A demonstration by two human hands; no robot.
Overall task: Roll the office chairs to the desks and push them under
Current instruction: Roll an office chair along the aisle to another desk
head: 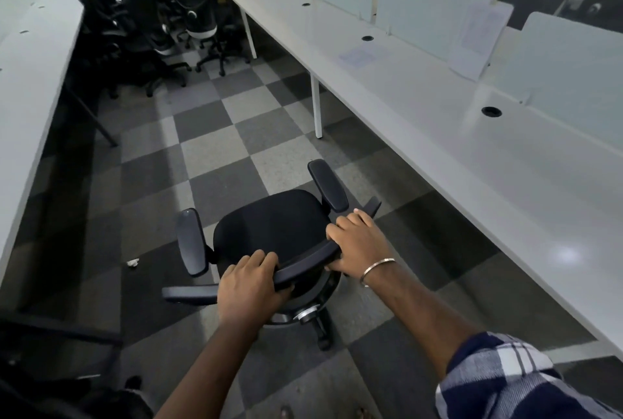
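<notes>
Both hands on the chair back: left hand (248, 284) and right hand (356, 243) each curled round its top edge. Office chair (269, 226) sits mid-aisle, near the long desk (421, 115) on my right, not under yet. Rolling step; next prob. swing it right & push in.

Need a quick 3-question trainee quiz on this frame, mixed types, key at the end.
1. True or false: both hands grip the chair backrest.
2. The nearest desk lies on which side of the chair: A left, B right, C behind?
3. Fill in: the spare chairs stand at the ___ end of the aisle.

Key: 1 true: left hand and right hand curl over its top edge. 2 B. 3 far.
</notes>
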